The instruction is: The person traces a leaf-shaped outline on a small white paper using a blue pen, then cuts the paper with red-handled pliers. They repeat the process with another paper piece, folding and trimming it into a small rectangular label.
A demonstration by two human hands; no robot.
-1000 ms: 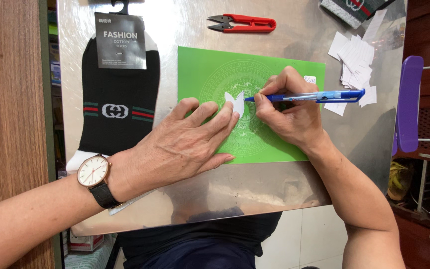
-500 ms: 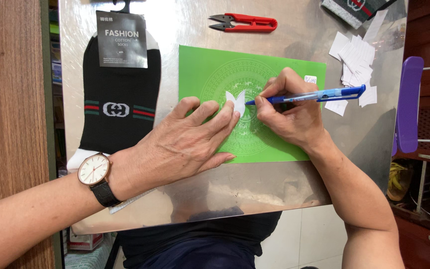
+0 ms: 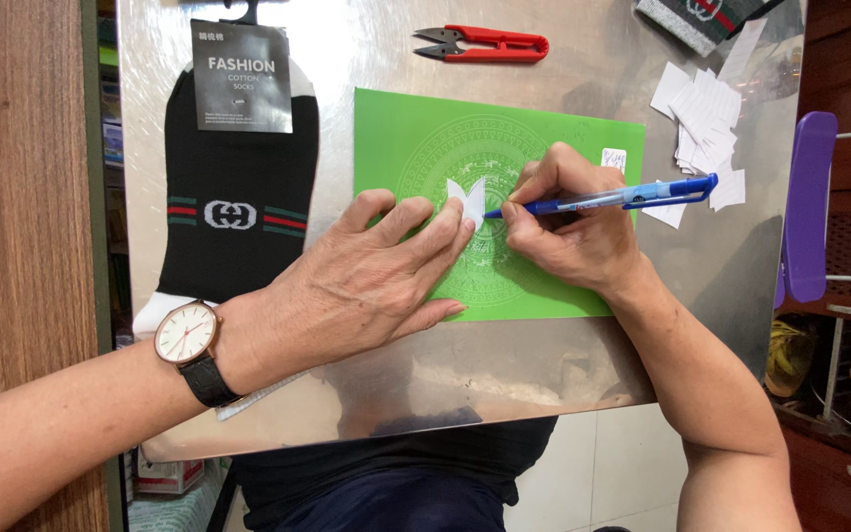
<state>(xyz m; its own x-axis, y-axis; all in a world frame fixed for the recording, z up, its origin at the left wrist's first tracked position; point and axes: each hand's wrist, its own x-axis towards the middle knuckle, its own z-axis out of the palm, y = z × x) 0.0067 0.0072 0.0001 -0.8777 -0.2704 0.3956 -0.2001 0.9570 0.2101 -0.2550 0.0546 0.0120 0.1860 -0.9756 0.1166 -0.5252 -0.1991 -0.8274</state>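
Little has changed over the last second: the left hand (image 3: 366, 286) stays flat, fingers spread, pinning the small white paper label (image 3: 467, 200) on the green cutting mat (image 3: 583, 148). The right hand (image 3: 568, 232) keeps gripping the blue pen (image 3: 608, 199), its tip at the label's 3 o'clock edge, apparently mid-writing.

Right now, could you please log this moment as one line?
left hand: pins white paper slip on green mat | right hand: blue pen tip at slip
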